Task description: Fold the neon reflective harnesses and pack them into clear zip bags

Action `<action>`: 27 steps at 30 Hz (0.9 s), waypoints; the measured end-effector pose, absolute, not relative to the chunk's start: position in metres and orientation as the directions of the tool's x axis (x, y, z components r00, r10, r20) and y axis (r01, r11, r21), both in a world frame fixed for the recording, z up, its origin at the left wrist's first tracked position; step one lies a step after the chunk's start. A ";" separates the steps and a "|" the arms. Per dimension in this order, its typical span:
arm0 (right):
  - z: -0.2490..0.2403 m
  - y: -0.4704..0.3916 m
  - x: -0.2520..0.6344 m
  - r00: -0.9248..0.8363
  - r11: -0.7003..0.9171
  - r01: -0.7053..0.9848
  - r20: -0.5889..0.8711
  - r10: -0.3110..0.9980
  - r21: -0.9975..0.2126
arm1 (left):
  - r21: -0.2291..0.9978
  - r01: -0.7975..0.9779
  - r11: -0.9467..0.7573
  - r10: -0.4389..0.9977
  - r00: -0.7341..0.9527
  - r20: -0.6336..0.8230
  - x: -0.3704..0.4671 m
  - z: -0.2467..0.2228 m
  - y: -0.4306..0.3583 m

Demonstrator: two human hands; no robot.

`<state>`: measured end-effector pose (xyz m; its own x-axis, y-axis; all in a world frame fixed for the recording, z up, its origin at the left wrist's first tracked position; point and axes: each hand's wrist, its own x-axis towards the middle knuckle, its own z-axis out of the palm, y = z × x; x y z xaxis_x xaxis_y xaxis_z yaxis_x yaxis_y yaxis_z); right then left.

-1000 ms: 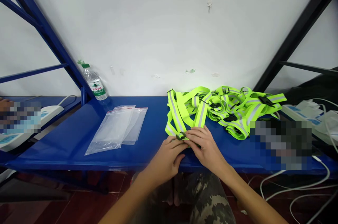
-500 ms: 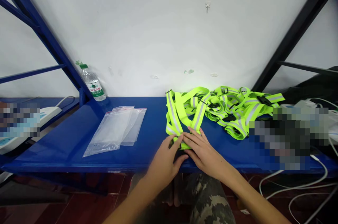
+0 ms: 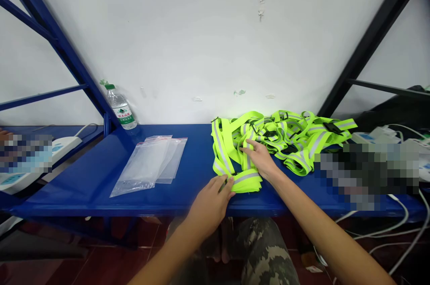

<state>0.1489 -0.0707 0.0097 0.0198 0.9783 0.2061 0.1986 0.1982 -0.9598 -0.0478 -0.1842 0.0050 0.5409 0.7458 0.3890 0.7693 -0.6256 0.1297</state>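
Observation:
A neon-yellow reflective strap vest (image 3: 246, 180) with grey stripes lies near the front edge of the blue table, its near end folded into a flat stack. My left hand (image 3: 212, 202) grips the left end of that stack, fingers closed over a dark buckle that is mostly hidden. Farther up, my right hand (image 3: 261, 159) has its fingers closed on a strap of the same vest. Behind and to the right, a tangled pile of similar reflective vests (image 3: 298, 162) with black buckles touches this one.
Clear zip bags (image 3: 141, 166) lie flat on the blue table (image 3: 83, 177) at left. A water bottle (image 3: 122, 108) leans by the wall. A power strip (image 3: 65, 145) is at far left; white cables (image 3: 399, 206) hang at right. Dark metal posts flank the table.
My right hand has left the folded end and moved up and right to a strap. The stack now shows wider, spread to the right. My left hand stays at its left end.

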 end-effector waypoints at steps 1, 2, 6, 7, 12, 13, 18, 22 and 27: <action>0.014 -0.069 0.143 0.005 0.218 0.165 0.222 0.975 -0.962 | 0.133 0.767 -0.628 0.745 0.543 0.388 -0.049 0.004 -0.185; 0.019 -0.068 0.139 -0.017 0.230 0.124 0.229 0.973 -0.965 | 0.135 0.767 -0.628 0.745 0.542 0.388 -0.050 0.004 -0.186; 0.033 -0.066 0.137 0.135 0.186 0.048 0.191 0.972 -0.981 | 0.120 0.756 -0.643 0.726 0.552 0.410 -0.055 0.001 -0.187; 0.035 -0.063 0.140 0.262 0.103 0.004 0.100 0.960 -0.995 | 0.112 0.752 -0.650 0.717 0.558 0.418 -0.055 0.001 -0.188; 0.034 -0.037 0.156 0.317 -0.162 -0.254 -0.241 0.917 -0.953 | 0.101 0.728 -0.678 0.688 0.581 0.435 -0.061 0.002 -0.191; 0.034 -0.032 0.156 0.288 -0.171 -0.257 -0.244 0.926 -0.951 | 0.101 0.724 -0.682 0.685 0.584 0.436 -0.063 0.003 -0.193; 0.042 -0.005 0.145 0.284 -0.191 -0.178 -0.236 0.929 -0.965 | 0.097 0.735 -0.671 0.691 0.574 0.439 -0.076 0.004 -0.203; 0.052 0.011 0.138 0.246 -0.160 0.010 -0.153 0.957 -0.987 | 0.073 0.753 -0.654 0.696 0.561 0.448 -0.088 0.004 -0.209; 0.073 0.031 0.135 0.170 -0.086 0.228 -0.048 0.984 -0.970 | 0.055 0.778 -0.626 0.712 0.542 0.446 -0.098 0.003 -0.209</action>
<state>0.1346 0.0309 0.0735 0.1699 0.9843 -0.0478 0.2277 -0.0864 -0.9699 -0.0982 -0.2093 0.0034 0.5417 0.7123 0.4463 0.7780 -0.6259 0.0547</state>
